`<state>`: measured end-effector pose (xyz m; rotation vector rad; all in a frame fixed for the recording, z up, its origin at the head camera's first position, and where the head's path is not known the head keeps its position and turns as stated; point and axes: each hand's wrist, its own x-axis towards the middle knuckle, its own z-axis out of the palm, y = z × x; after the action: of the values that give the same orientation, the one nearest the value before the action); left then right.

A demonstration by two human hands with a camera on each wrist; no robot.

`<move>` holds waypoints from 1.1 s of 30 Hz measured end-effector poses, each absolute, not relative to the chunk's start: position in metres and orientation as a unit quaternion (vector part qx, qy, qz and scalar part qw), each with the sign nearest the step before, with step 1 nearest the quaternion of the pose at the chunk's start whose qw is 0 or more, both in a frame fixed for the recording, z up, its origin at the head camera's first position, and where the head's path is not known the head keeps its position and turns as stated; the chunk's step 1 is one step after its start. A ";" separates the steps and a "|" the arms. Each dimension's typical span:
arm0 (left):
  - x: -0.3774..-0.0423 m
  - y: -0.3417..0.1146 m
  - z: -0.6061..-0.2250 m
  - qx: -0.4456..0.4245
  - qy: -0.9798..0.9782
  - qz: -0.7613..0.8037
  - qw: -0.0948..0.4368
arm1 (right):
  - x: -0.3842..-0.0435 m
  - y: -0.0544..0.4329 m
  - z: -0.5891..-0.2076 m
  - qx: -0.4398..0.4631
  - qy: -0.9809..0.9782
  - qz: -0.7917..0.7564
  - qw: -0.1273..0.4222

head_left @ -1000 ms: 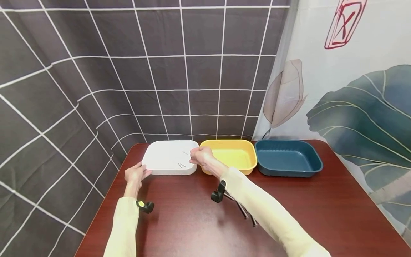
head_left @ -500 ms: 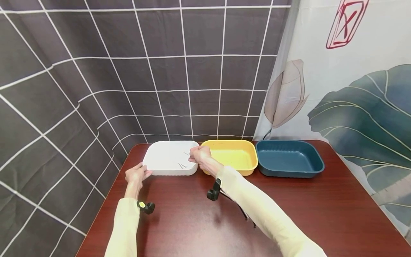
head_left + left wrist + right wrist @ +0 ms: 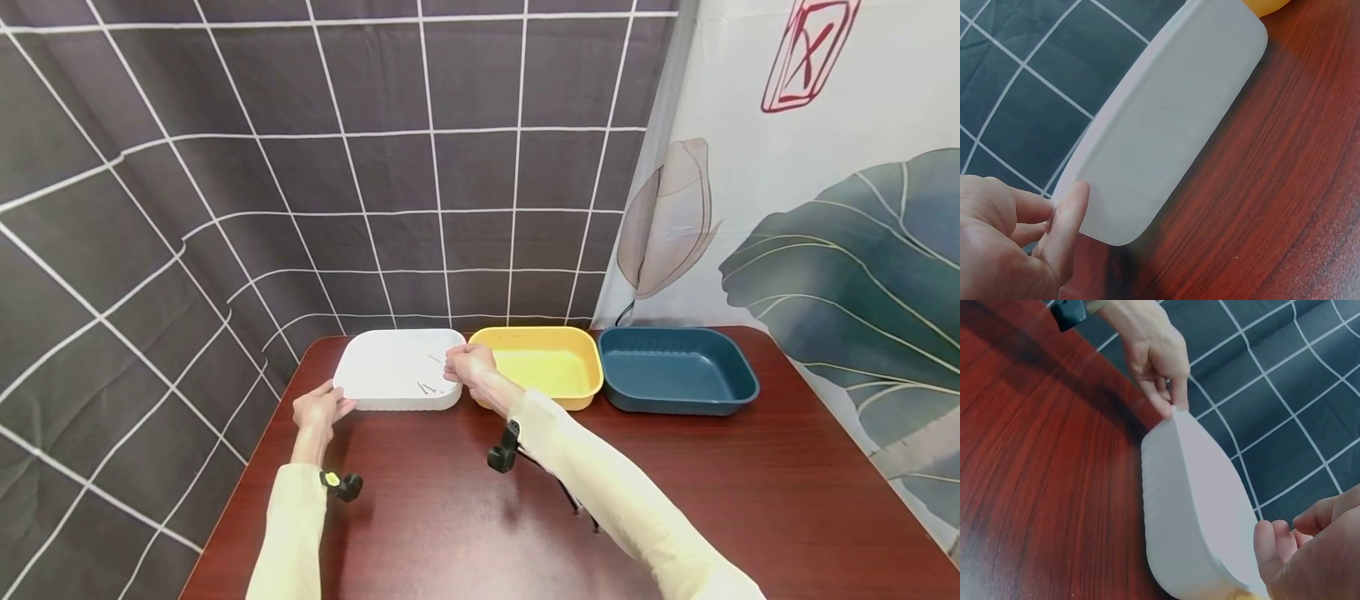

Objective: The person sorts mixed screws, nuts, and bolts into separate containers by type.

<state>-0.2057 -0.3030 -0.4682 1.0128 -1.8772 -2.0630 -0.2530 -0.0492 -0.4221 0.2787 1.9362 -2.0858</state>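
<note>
My left hand (image 3: pixel 318 407) pinches the left front corner of a white plastic tray (image 3: pixel 382 358); the left wrist view shows the thumb (image 3: pixel 1071 215) on its outer wall and fingers at the rim. Over the tray's right end is my right hand (image 3: pixel 471 363), palm down with fingers bent. In the right wrist view its fingertips (image 3: pixel 1264 534) are close above the tray, and whether anything small is between them is hidden. A few thin, nail-like metal pieces (image 3: pixel 425 388) lie in the tray's right part, with another (image 3: pixel 436 359) near my right fingers.
A yellow tray (image 3: pixel 585 367) stands against the white one, partly under my right wrist. Beside it is a dark blue tray (image 3: pixel 678 404). On the brown table (image 3: pixel 420 500), long metal rods (image 3: pixel 576 503) lie partly hidden under my right sleeve. A grid-patterned curtain (image 3: pixel 382 167) hangs behind.
My right hand shifted slightly left, then a little back right, staying over the tray's right end. A tiny speck now shows beside the nail-like pieces. My left hand keeps its hold.
</note>
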 end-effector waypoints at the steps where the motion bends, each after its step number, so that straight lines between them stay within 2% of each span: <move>1: -0.206 -0.303 -0.468 0.339 -0.630 -0.693 0.087 | -0.252 -0.047 -0.422 0.097 0.670 -0.722 0.141; 17: -0.205 -0.303 -0.465 0.336 -0.634 -0.693 0.077 | -0.222 0.018 -0.413 0.054 0.639 -0.758 0.122; 33: -0.205 -0.302 -0.468 0.329 -0.631 -0.699 0.074 | -0.190 0.079 -0.426 0.042 0.627 -0.770 0.115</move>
<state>-0.2052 -0.3017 -0.4682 0.9862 -1.8921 -2.0982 -0.1902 0.0792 -0.4258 0.1221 1.8368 -2.2556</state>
